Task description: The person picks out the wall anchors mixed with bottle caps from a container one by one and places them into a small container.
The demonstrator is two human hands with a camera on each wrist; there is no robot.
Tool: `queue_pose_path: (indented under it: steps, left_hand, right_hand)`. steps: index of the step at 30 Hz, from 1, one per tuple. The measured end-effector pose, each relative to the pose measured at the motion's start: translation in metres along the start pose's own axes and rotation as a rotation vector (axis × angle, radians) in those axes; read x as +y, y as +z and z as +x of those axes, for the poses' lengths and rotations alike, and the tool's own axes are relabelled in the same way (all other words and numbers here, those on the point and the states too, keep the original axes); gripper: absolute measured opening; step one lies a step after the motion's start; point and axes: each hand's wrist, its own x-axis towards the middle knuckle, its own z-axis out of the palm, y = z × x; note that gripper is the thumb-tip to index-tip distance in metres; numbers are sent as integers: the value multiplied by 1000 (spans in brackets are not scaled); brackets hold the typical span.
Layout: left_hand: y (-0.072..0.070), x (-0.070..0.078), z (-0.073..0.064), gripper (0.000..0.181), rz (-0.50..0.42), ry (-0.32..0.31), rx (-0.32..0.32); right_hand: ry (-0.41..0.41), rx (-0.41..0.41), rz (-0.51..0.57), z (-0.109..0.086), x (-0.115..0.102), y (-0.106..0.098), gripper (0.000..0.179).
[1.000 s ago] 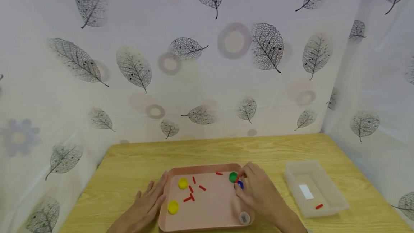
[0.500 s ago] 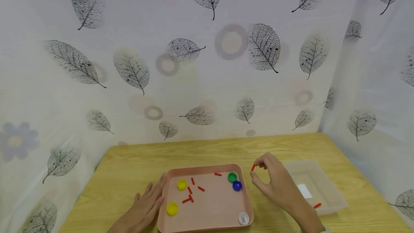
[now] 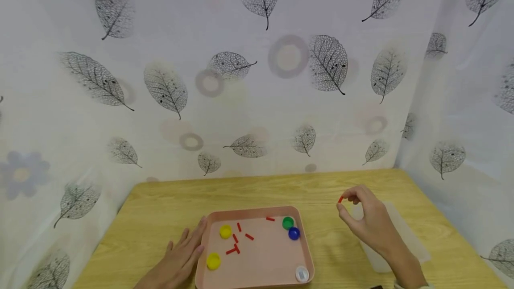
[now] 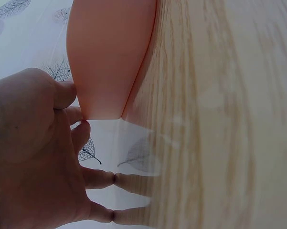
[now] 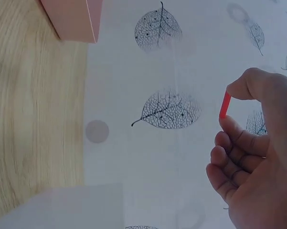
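My right hand point(image 3: 371, 220) pinches a small red stick point(image 3: 340, 200) between thumb and index finger, raised near the translucent bin point(image 3: 406, 233). In the right wrist view the red stick point(image 5: 225, 106) spans the two fingertips, the other fingers curled beneath. My left hand point(image 3: 180, 255) rests beside the pink tray point(image 3: 265, 271), its fingers extended and the thumb at the tray's left wall. Inside the tray lie several loose red sticks point(image 3: 249, 237), two yellow caps point(image 3: 225, 231), a green cap point(image 3: 288, 223), a blue cap point(image 3: 294, 233) and a white round piece point(image 3: 302, 274).
The tray and bin stand on a wood-grain table point(image 3: 241, 191), with a gap of tabletop between them. My right hand and forearm cover much of the bin. A leaf-patterned curtain point(image 3: 261, 101) encloses the back and sides.
My right hand has moved from above the green and blue caps, out of the tray and rightward to the bin, carrying the red stick. My left hand has stayed at the tray's side.
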Motion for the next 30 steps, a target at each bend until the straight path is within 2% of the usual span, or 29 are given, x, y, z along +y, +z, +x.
queue_pose_path:
  steps: [12,19,30]
  left_hand:
    - [-2,1,1,61,6,-1,-11]
    - [-1,2,1,61,2,4,-6]
    - [-1,0,0,61,-3,1,-7]
  right_hand:
    - [80,76,-10,-6,27,-27,31]
    - [146,77,-33,-10,38,-40,28]
    - [196,65,-65,-12,49,-53,25]
